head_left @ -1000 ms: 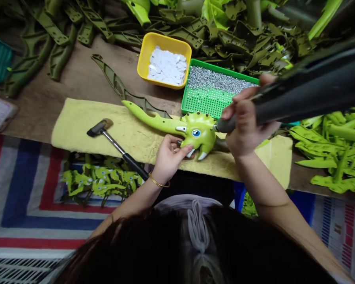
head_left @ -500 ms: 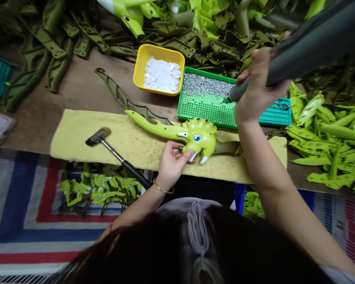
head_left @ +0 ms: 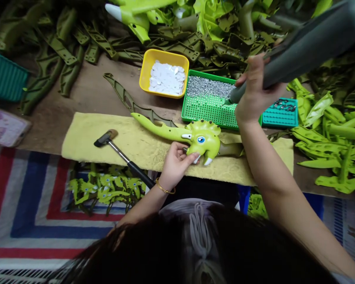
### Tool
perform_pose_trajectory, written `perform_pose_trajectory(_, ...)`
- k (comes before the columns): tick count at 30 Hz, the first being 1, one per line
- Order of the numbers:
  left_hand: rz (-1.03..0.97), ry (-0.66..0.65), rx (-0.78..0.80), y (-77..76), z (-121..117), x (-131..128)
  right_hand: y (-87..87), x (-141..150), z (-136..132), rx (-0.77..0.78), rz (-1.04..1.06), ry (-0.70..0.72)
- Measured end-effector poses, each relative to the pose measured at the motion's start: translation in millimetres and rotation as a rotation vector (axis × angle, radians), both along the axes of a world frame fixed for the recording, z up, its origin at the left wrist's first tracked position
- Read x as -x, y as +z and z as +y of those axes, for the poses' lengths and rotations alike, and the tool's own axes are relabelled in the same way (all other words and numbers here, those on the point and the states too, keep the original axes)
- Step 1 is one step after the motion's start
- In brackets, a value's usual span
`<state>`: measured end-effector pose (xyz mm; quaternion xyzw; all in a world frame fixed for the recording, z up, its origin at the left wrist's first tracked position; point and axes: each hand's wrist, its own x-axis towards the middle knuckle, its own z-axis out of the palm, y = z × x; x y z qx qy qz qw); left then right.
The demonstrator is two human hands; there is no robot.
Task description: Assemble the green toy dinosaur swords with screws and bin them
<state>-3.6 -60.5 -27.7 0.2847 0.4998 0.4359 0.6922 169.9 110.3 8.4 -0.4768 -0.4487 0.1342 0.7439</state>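
My left hand (head_left: 177,161) pinches the lower jaw of a lime-green plastic dinosaur-head toy (head_left: 208,144), which has a blue eye, a frill and a long curved arm. The toy lies on a yellow cloth (head_left: 83,134), with an olive plastic part (head_left: 229,149) beneath it. My right hand (head_left: 256,90) is wrapped round a dark grey power screwdriver (head_left: 301,51). Its tip is over a green perforated tray (head_left: 208,110) of small silver screws (head_left: 208,87); whether a screw is on the tip I cannot tell.
A hammer (head_left: 118,152) lies across the cloth's left part, its handle past the table edge. A yellow tub (head_left: 143,77) holds white pieces. Olive parts (head_left: 68,67) pile up behind, lime-green parts (head_left: 343,134) at right. Finished-looking heads (head_left: 106,187) lie below the table at left.
The whole view has shifted slightly, so things appear farther right. My left hand stays on the toy, and the screwdriver tip stays at the screw tray.
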Motion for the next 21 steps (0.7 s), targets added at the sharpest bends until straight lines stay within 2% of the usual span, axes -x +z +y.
perform_pose_trajectory(2, -0.049, -0.043, 0.004, -0.4, -1, 2, 25.2, 11, -24, -0.196, 0.048, 0.020)
perform_pose_trajectory(3, -0.070, -0.051, 0.005, -0.7, -1, 2, 36.4, 17, -39, -0.244, 0.075, 0.091)
perform_pose_trajectory(6, -0.091, -0.033, 0.005, -1.9, -2, 2, 55.7, 36, -90, -0.178, 0.115, 0.373)
perform_pose_trajectory(8, -0.092, -0.027, 0.002, -2.2, -2, 1, 55.1, 44, -119, -0.119, 0.075, 0.478)
perform_pose_trajectory(11, -0.092, -0.021, -0.001, -1.1, -1, 0, 43.7, 52, -142, -0.062, -0.038, 0.510)
perform_pose_trajectory(15, -0.074, -0.024, 0.004, 1.2, 0, 1, 32.9, 58, -146, -0.061, -0.077, 0.488)
perform_pose_trajectory(21, -0.098, -0.021, -0.021, -0.1, 0, 0, 27.7, 63, -143, -0.126, 0.051, 0.533)
